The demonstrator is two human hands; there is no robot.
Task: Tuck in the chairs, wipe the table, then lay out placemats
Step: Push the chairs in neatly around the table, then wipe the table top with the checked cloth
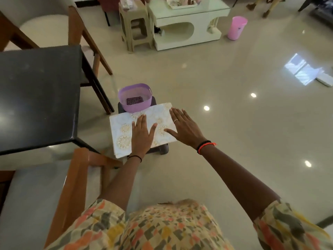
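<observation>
The big black table (39, 98) is on the left, and its top is dark and shiny. A brown wooden chair (75, 186) with a pale seat stands at the near corner of the table. Right of the table a small dark stool (160, 148) stands on the floor. The placemats (124, 130) lie on the stool in a flat white pile with gold flower rings. A purple basket (135, 97) sits just behind them, at their far edge.

The left hand (141, 136) lies flat on the pile with straight fingers and grips nothing. The right hand (183, 129) is spread wide over the pile's right edge and also grips nothing. I cannot tell if it presses down.

I think the job now is to pick up the mats. It would help to slip the fingers under both sides and lift the pile flat. The basket is close, so lift slowly and do not bump it. Then carry the mats left to the table.

I see no words or labels to read.
</observation>
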